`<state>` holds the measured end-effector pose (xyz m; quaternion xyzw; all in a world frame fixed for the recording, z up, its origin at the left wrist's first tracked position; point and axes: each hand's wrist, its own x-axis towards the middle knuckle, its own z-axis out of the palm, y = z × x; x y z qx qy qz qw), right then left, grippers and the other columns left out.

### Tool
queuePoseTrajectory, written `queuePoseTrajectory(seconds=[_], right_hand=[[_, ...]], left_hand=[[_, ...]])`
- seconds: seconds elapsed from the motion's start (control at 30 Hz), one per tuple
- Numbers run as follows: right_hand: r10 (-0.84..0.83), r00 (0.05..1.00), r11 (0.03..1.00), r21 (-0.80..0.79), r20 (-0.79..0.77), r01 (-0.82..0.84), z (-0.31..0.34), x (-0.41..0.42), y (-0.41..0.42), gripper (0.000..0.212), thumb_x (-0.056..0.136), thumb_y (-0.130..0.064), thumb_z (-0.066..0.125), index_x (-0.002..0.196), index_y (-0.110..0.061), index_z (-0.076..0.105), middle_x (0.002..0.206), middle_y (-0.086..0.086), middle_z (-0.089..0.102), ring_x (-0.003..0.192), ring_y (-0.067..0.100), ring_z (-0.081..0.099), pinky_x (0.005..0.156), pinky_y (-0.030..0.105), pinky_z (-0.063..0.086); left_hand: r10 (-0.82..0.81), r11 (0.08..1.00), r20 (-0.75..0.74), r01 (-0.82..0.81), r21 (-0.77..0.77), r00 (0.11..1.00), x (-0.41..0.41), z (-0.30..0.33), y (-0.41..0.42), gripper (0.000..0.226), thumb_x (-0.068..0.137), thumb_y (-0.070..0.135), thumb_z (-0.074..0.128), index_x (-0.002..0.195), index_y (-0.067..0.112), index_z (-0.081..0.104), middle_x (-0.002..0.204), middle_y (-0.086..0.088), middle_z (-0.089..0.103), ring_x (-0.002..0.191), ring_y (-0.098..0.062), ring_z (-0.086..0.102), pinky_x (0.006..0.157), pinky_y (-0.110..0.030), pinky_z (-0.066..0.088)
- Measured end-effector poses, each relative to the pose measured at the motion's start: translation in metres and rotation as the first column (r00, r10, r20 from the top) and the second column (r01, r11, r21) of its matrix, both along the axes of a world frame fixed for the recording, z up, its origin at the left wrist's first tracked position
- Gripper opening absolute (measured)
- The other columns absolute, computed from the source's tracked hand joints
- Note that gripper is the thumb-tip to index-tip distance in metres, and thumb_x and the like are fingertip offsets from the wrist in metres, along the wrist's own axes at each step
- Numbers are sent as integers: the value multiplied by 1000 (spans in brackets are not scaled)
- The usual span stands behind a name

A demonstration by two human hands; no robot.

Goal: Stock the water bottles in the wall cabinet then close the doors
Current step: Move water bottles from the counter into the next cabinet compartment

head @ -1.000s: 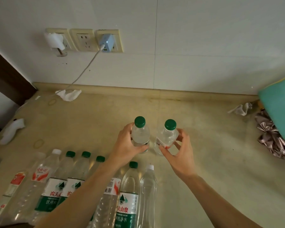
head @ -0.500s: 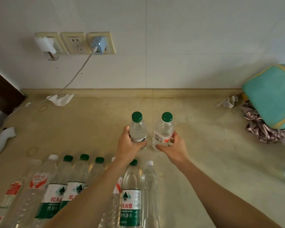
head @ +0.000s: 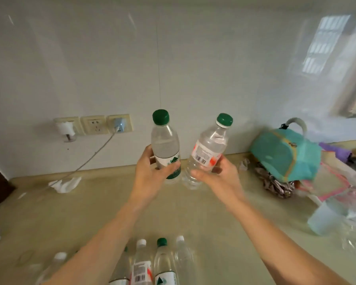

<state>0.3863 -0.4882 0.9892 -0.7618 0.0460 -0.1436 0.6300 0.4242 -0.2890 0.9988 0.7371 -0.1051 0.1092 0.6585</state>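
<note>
Spare bottles [head: 162,262]: lying on the countertop [head: 214,212], awaiting their turn.
Left hand [head: 152,177]: wrapped round the green-label bottle [head: 165,147], upright for shelving.
Right hand [head: 216,177]: clasps the red-label bottle [head: 209,153], tilted right.
Wall cabinet: out of view.

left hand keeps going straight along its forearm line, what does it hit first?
Most likely the white tiled wall, right of the blue charger. The left hand, gripping the green-labelled bottle, points forward and up past the countertop edge. Nothing else shows in that line, though depth is unclear.
</note>
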Motion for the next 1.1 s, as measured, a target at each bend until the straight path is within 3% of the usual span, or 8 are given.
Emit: queuePoseTrajectory(seconds=[0.13, 0.43, 0.57, 0.67, 0.83, 0.97, 1.03, 1.1], right_hand=[[13, 988, 1000, -16, 153, -10, 89, -16, -2, 58, 59, -48, 90, 111, -33, 68, 101, -18, 77, 91, -1, 72, 79, 22, 53], [-14, 860, 998, -49, 511, 45, 284, -30, -16, 41, 72, -25, 90, 108, -27, 71, 96, -10, 79, 86, 5, 75, 68, 18, 55], [-26, 813, 988, -109, 582, 110, 356, -27, -22, 52, 65, -42, 91, 110, -26, 71, 97, -11, 79, 90, 10, 75, 77, 36, 61], [-36, 821, 972, -170, 569, 160, 395, -18, -27, 65, 54, -58, 89, 110, -32, 69, 99, -15, 77, 94, 11, 74, 86, 43, 59], [-39, 849, 944, -260, 527, 205, 419, 13, -32, 47, 68, -49, 89, 106, -37, 63, 98, -16, 73, 94, 8, 69, 89, 44, 58], [-66, 867, 901, -344, 494, 264, 422, 42, -33, 85, 70, -61, 84, 140, -25, 54, 121, -2, 68, 110, 17, 64, 98, 41, 52], [-80, 864, 891, -352, 497, 285, 422, 51, -31, 90, 73, -62, 81, 144, -18, 50, 117, -2, 68, 101, 12, 63, 83, 29, 49], [-77, 865, 878, -377, 496, 294, 421, 61, -31, 68, 76, -59, 80, 129, -22, 59, 101, -7, 69, 87, 9, 64, 68, 26, 46]], left_hand=[[-5, 999, 197, 12, -33, 980, -6, 85, -4, 49, 75, 31, 89, 114, 35, 60, 102, 26, 68, 98, 9, 62, 70, -5, 49], [5, 999, 546, 20, -40, 838, -28, 281, -3, 40, 78, 38, 86, 112, 35, 65, 100, 19, 73, 93, -1, 66, 71, -14, 53], [14, 999, 625, 20, -47, 781, -31, 352, -4, 40, 79, 42, 83, 113, 28, 67, 97, 16, 75, 89, -1, 69, 72, -19, 55], [26, 999, 656, -32, -3, 754, -22, 387, -4, 34, 80, 38, 84, 107, 32, 65, 95, 14, 74, 87, 4, 68, 75, -21, 55], [141, 959, 573, -255, 124, 807, 9, 410, -8, 54, 82, 43, 81, 114, 29, 40, 96, 16, 55, 83, -6, 59, 70, -25, 45], [137, 940, 515, -275, 201, 846, 36, 413, -9, 48, 90, 43, 72, 114, 27, 34, 99, 11, 58, 81, -8, 60, 63, -25, 45], [130, 930, 484, -275, 242, 865, 45, 416, -12, 45, 92, 42, 70, 119, 22, 40, 114, 2, 60, 88, -13, 62, 70, -30, 51], [147, 913, 473, -303, 273, 869, 53, 419, -17, 53, 92, 43, 69, 127, 14, 42, 126, -6, 56, 102, -22, 62, 86, -40, 54]])
